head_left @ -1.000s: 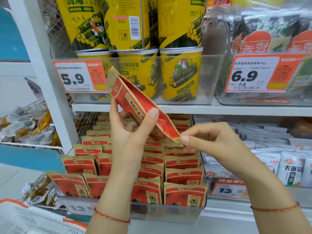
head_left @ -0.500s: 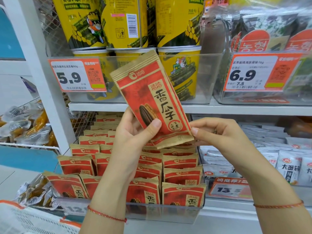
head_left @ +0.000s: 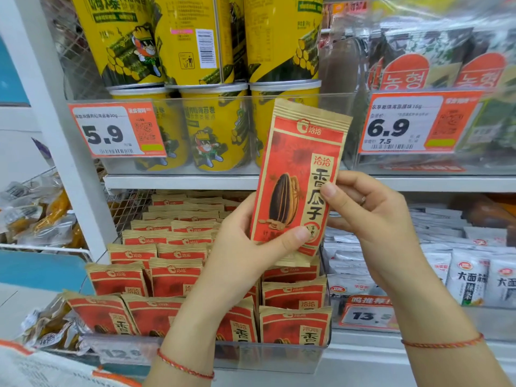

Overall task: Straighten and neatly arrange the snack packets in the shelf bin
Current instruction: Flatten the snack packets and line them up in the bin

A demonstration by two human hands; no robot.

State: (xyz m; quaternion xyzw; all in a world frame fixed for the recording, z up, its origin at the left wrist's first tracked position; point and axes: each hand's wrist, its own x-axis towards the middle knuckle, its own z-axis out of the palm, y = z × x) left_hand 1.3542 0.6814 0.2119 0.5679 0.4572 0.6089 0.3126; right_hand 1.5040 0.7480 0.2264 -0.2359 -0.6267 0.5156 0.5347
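Note:
A red and tan sunflower seed packet (head_left: 296,169) stands nearly upright in the air, its printed front facing me, above the clear shelf bin (head_left: 268,356). My left hand (head_left: 245,247) grips its lower left part, thumb across the front near the bottom. My right hand (head_left: 371,213) pinches its right edge, thumb on the front. Below, several rows of the same packets (head_left: 173,275) stand in the bin; the front-left ones (head_left: 103,314) lean to the left.
Yellow snack cans (head_left: 215,129) fill the shelf above, behind a 5.9 price tag (head_left: 117,129). To the right, a 6.9 tag (head_left: 416,121) and a bin of white packets (head_left: 469,277). A wire basket (head_left: 33,219) of wrapped snacks hangs at left.
The packet has turned from edge-on and tilted left to front-facing and nearly upright, and moved right. My right hand has risen from its bottom corner to its right edge.

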